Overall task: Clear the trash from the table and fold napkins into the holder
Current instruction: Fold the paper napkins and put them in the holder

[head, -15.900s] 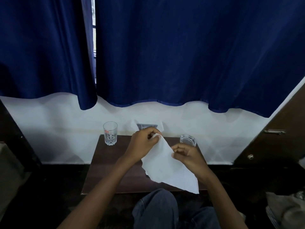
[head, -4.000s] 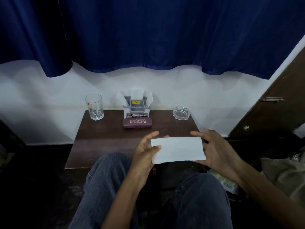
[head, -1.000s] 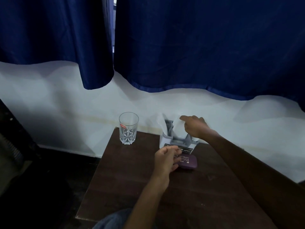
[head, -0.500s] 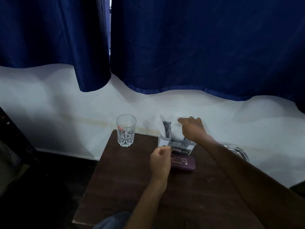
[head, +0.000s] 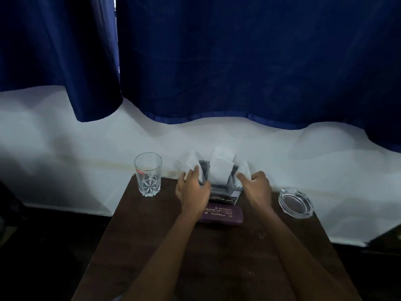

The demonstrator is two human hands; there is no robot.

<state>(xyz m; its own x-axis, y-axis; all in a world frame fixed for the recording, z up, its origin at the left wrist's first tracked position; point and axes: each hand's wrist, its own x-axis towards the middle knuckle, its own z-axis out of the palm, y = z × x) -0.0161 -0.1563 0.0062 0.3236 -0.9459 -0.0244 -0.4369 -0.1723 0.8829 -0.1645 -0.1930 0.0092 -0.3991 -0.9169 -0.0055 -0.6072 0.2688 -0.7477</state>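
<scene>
A grey napkin holder (head: 220,189) stands at the back of the dark wooden table (head: 152,246), against the white wall. Folded white napkins stand in it: one in the middle (head: 221,170), one at the left (head: 192,161), one at the right (head: 244,168). My left hand (head: 193,192) rests against the holder's left side, fingers apart, fingertips on the left napkin and thumb across the front. My right hand (head: 257,187) is at the holder's right side with its fingers spread, the index finger pointing at the right napkin. Neither hand carries anything.
A purple spectacle case (head: 223,215) lies just in front of the holder. An empty drinking glass (head: 148,173) stands at the back left and a glass ashtray (head: 295,203) at the back right. Blue curtains hang above.
My right hand has let go of the middle napkin, which now stands in the holder, and dropped to the holder's right side. My left hand rose from the spectacle case to the holder's left side.
</scene>
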